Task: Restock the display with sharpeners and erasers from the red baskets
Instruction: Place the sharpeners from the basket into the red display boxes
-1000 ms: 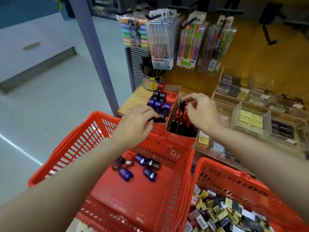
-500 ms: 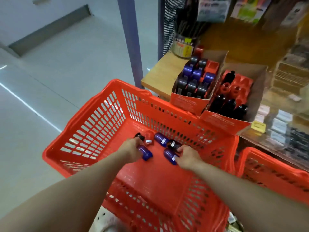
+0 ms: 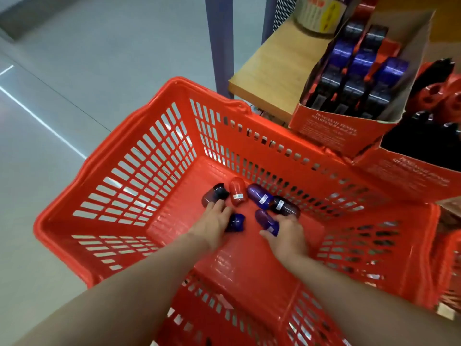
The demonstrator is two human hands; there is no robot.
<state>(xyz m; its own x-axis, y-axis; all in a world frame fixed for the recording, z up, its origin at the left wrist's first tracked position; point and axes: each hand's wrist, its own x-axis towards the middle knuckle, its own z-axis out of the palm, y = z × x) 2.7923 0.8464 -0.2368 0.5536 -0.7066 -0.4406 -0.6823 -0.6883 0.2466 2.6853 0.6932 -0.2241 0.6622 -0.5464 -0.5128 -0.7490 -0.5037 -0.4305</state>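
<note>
Both my hands reach into the red basket (image 3: 119,181), where several capsule-shaped sharpeners lie on the floor. My left hand (image 3: 212,222) curls over a blue sharpener (image 3: 235,222), its fingertips near a dark sharpener (image 3: 214,194). My right hand (image 3: 287,233) grips a purple sharpener (image 3: 265,219). A red sharpener (image 3: 237,191), another purple sharpener (image 3: 258,196) and a dark purple sharpener (image 3: 284,206) lie loose just beyond my fingers. On the wooden shelf (image 3: 277,61) stands an orange display box (image 3: 324,126) holding blue and black sharpeners.
A second orange display box (image 3: 409,176) with black and red sharpeners stands at the right edge. A tin (image 3: 316,11) sits at the shelf's back. A purple post (image 3: 219,41) rises by the shelf. Grey floor (image 3: 74,71) lies to the left.
My hands left the display boxes and dropped into the basket. Since half a second ago both have closed onto sharpeners, and the view has moved closer and lower.
</note>
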